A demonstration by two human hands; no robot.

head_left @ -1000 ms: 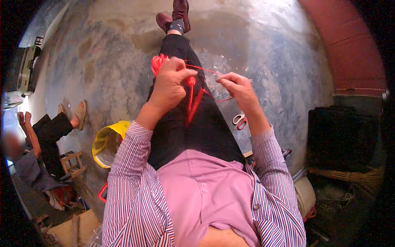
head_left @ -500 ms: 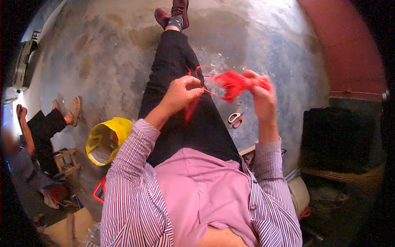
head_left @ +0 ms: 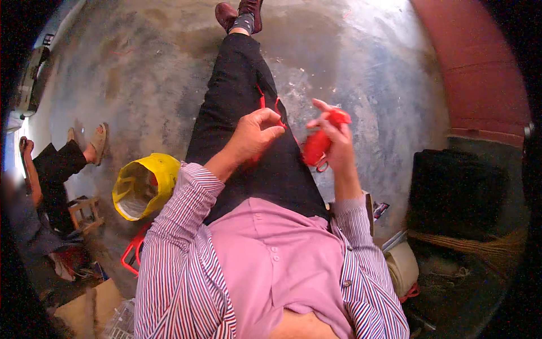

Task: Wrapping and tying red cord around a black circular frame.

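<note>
My left hand (head_left: pixel 255 134) is closed, with thumb and forefinger pinching a thin red cord (head_left: pixel 262 100) above my black-trousered legs. Part of that cord loops up beyond the fingertips. To its right, my right hand (head_left: pixel 337 141) is wrapped round a bright red thread tassel (head_left: pixel 316 148), whose strands hang down on the left of the fingers. The tassel and fingers are smeared by motion. Just below the tassel, a handle loop of the scissors (head_left: pixel 322 166) shows on the floor; the other parts are hidden.
A yellow bag (head_left: pixel 162 169) stands open left of my legs, near a red plastic handle (head_left: pixel 131 254). Farther left, another person's dark-trousered legs (head_left: pixel 63 164) are beside a small wooden stool (head_left: pixel 86 214). A black boxy thing (head_left: pixel 457 192) stands at the right.
My right hand has moved down and to the left with the tassel, which now hangs bunched downward instead of fanning sideways. My left hand keeps its pinch, nearly in place.
</note>
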